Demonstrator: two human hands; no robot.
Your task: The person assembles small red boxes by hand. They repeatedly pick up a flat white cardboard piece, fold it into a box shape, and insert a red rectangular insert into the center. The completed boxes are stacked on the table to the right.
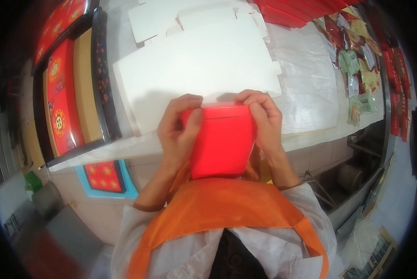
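Note:
A plain red cardboard box point(223, 144) is held up in front of my body, over the near edge of the table, with a narrow flap along its far edge. My left hand point(181, 125) grips its far left corner, thumb on the near face and fingers curled behind. At the far right corner, my right hand point(266, 118) pinches the same edge, fingers bent over it. The box's underside and my fingertips behind it are hidden. Just beyond both hands lie flat white cardboard sheets point(204, 65) with notched edges.
Black-rimmed trays with red patterned boxes point(62, 100) stand at the left. Red folded card point(301, 11) lies at the far edge. Small wrapped packets point(357, 60) are heaped at the right on white woven sheeting point(306, 88). A blue tray point(130, 179) sits below the table at left.

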